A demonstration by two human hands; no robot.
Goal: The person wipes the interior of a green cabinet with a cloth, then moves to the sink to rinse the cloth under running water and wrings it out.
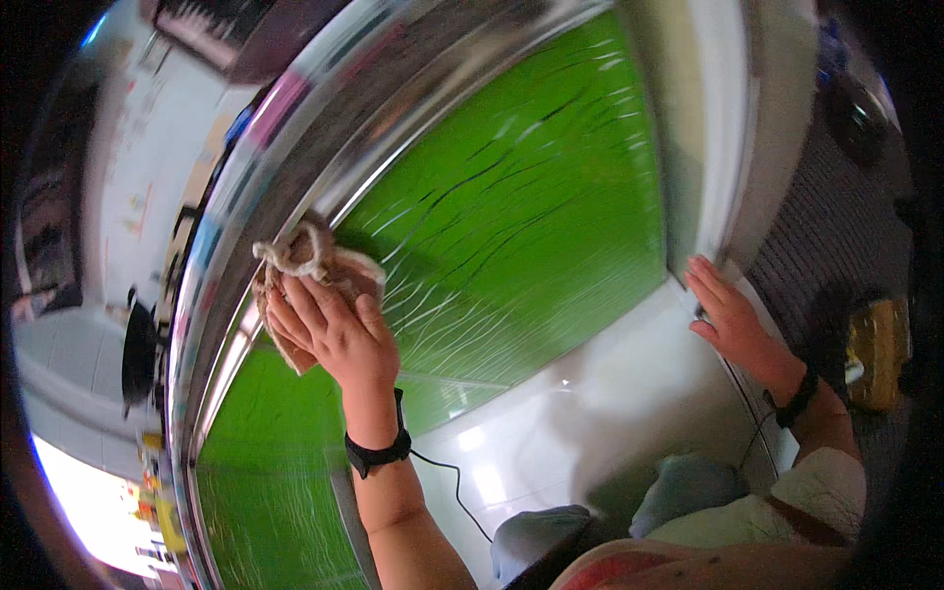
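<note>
My left hand [335, 328] lies over a brown cloth [354, 273] with a pale looped edge. It presses the cloth against the metal strip [376, 177] along the top of the glossy green cabinet front [516, 184]. Pale and dark wavy streaks run over the green surface. At the right, my right hand [726, 313] rests with fingers extended by the white corner edge [709, 221]; it holds nothing that I can see. Each wrist wears a black band, and a thin cable [459, 479] trails near the left one.
A countertop with a patterned edge [221, 214] curves above the cabinet. A black pan [139, 354] sits toward the left. Below are glossy white floor tiles [575, 398] and my bent knees [542, 542]. A yellowish container [876, 354] stands on the dark ribbed surface [789, 206] at right.
</note>
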